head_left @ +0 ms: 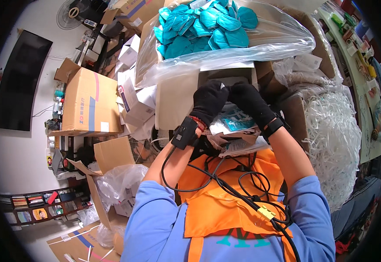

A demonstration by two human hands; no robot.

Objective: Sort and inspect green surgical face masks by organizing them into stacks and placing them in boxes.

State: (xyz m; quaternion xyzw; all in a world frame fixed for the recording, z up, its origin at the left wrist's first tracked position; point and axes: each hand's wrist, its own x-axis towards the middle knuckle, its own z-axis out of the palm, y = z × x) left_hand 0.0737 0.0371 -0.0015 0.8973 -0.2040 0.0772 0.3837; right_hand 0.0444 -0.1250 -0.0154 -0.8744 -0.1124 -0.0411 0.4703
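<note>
Teal pieces (227,32) lie heaped beyond left hand (210,101) and right hand (251,102). Fingers curled close together; cannot tell what's grasped.

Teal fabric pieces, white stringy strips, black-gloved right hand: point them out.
Teal fabric pieces (201,28), head view: pile's middle.
White stringy strips (332,144), head view: heap's middle.
Black-gloved right hand (251,102), head view: glove's back.

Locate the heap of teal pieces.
In the head view, the teal heap lies at the top, near the middle, within clear plastic, beyond the left hand and right hand.
</note>
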